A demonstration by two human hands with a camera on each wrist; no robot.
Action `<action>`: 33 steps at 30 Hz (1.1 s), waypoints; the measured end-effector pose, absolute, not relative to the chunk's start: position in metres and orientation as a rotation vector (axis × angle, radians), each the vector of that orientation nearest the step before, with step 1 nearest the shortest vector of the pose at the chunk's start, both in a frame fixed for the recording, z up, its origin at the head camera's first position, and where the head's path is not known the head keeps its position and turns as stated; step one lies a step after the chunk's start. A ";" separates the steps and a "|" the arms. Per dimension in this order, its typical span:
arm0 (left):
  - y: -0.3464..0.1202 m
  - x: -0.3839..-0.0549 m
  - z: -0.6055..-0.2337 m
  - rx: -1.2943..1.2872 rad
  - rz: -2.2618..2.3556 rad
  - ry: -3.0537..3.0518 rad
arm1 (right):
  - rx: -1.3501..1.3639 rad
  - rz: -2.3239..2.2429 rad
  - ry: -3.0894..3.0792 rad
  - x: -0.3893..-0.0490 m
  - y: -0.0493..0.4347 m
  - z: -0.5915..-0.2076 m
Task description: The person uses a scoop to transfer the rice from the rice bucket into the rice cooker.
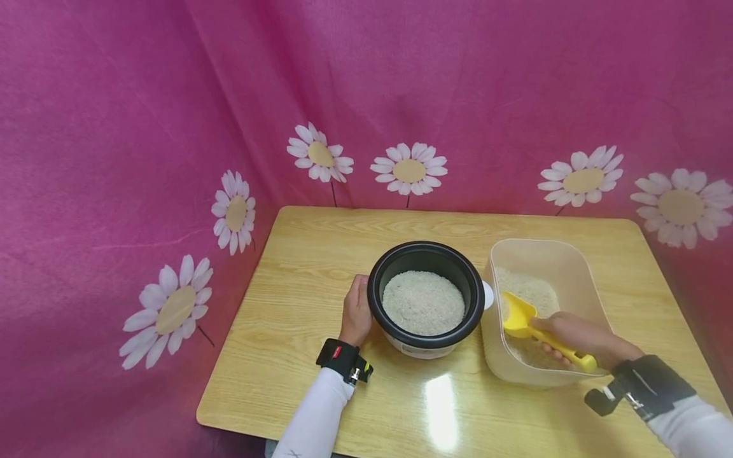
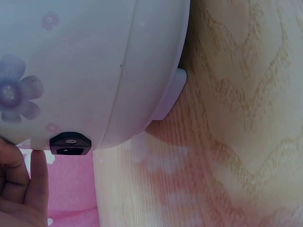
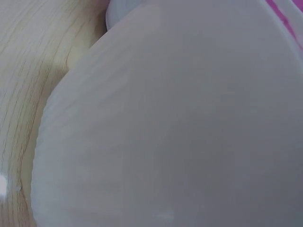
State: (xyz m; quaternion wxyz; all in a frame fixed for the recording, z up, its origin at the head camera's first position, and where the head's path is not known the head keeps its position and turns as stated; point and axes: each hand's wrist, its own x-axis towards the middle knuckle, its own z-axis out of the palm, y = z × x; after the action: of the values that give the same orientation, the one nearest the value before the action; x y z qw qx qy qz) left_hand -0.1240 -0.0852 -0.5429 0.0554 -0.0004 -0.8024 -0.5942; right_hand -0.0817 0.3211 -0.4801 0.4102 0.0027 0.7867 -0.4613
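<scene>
Your white, rounded cooker (image 1: pixel 424 351), smooth and flower-printed, stands mid-worktop (image 1: pixel 321 254) on wood grain; its dark, round pot (image 1: pixel 420 256) contains pale, grainy rice (image 1: pixel 424 303). Your left hand (image 1: pixel 356 312) holds its side with bent fingers. Your right hand (image 1: pixel 575 334) grips a yellow scoop (image 1: pixel 518 316), tilted inside the translucent, round-cornered bin (image 1: pixel 564 256) just beside the cooker.

Head view: from above, facing forward and down over the desk (image 1: pixel 298 286). Left wrist: close beside the cooker (image 2: pixel 90 80). Right wrist: nearly against the tub (image 3: pixel 165 123). Head view shares both.
</scene>
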 end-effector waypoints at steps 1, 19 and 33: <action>-0.085 -0.124 -0.543 -0.001 -1.803 -2.435 | 0.013 -1.164 1.991 -0.082 0.321 -0.480; -0.084 -0.123 -0.543 0.016 -1.801 -2.423 | 0.017 -1.257 2.018 -0.086 0.323 -0.477; -0.084 -0.124 -0.545 0.023 -1.810 -2.418 | 0.047 -1.300 2.021 -0.083 0.319 -0.473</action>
State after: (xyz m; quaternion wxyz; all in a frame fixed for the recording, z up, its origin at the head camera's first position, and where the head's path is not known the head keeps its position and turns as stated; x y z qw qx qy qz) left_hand -0.1244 -0.0837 -0.5446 0.0606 0.0075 -0.7991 -0.5981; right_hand -0.0825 0.3189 -0.4726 0.3608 0.0182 0.7843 -0.5044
